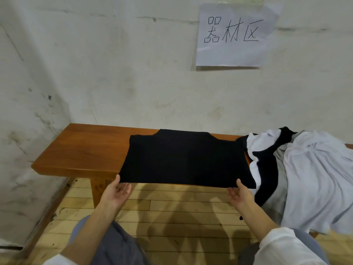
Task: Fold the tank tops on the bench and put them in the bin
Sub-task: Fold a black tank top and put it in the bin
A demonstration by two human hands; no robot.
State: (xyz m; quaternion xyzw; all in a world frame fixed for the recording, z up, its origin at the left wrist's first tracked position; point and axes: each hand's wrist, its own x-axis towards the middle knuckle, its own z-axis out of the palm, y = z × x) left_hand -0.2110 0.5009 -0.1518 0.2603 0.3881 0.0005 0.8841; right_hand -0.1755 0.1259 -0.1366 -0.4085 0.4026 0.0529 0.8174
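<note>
A black tank top (184, 158) lies flat across the wooden bench (84, 150), its near hem at the bench's front edge. My left hand (117, 189) is palm up at the hem's left corner, thumb over the cloth, pinching it. My right hand (239, 193) is palm up at the hem's right end, thumb on top of the cloth, pinching it. A heap of white, grey and black tank tops (298, 169) covers the bench's right part and hangs over its front. No bin is in view.
The bench stands against a scuffed white wall, with a paper sign (232, 33) taped high up. Its left end lies bare near the room corner. Pale wooden floor (172, 213) runs below, and my knees are at the bottom of the view.
</note>
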